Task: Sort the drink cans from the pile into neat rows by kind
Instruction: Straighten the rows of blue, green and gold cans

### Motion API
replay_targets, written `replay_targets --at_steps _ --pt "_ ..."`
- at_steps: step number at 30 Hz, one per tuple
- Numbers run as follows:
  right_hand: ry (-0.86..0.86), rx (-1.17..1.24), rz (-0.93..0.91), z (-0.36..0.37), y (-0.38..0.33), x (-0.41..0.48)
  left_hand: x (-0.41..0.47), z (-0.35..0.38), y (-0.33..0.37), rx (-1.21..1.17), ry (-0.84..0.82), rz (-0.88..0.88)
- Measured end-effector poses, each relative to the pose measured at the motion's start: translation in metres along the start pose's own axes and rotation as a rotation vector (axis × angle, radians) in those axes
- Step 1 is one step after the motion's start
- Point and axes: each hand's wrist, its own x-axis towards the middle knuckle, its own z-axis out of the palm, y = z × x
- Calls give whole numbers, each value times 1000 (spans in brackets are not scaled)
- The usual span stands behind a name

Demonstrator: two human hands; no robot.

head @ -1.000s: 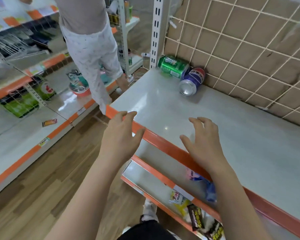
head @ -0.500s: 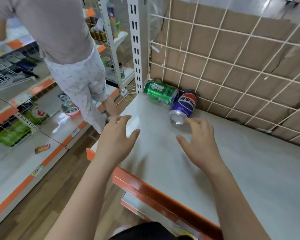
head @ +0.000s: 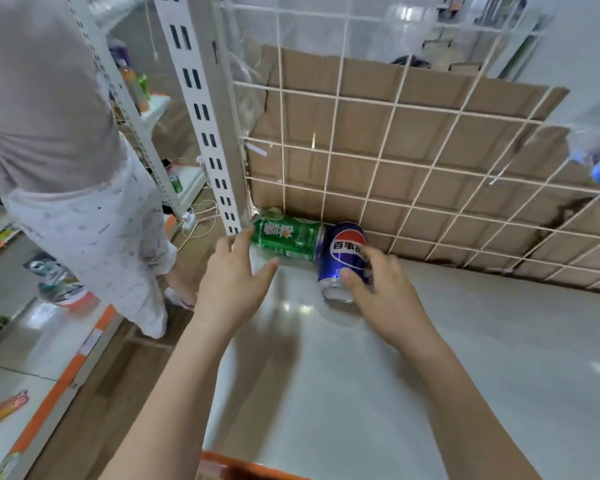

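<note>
While right hand [head: 390, 294] grips, blue can [head: 342, 252] sideways

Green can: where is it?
Head view: the green can lies on its side at the back-left of the shelf, against the blue Pepsi can on its right.

Both bare forearms extend forward side by side, wrists nearly straight. The right hand [head: 385, 292] grips the blue can [head: 342, 252], with the thumb pressed on its near side by the rim and the fingers curled over its far side. The left hand [head: 232, 282] hovers near the blue can, to its left, palm down, fingers straight and spread, thumb angled toward it, holding nothing.
</note>
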Motion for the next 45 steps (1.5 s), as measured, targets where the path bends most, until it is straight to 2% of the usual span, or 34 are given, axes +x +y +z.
replay_targets --at_steps 5,11,16,24,28,33,36,41,45 --pt "60 -77 129 12 -9 24 23 8 -11 -29 -122 6" --pt "58 -51 273 22 -14 50 45 10 -16 -173 -140 45" --pt "99 -1 344 26 -17 58 61 16 -13 -354 -217 -75" --pt "126 112 306 26 -8 55 74 22 -17 -471 -142 -159" --pt "130 167 293 24 -6 50 69 24 -18 -516 -157 -181" --pt "131 313 313 19 -4 39 59 20 -15 -784 -135 -284" --pt "124 530 364 14 -7 29 55 18 -9 -893 -87 -338" --pt "61 782 288 6 -17 10 42 12 3 -846 -80 -202" --pt "97 768 250 8 -23 -9 26 5 9 -866 -142 -82"
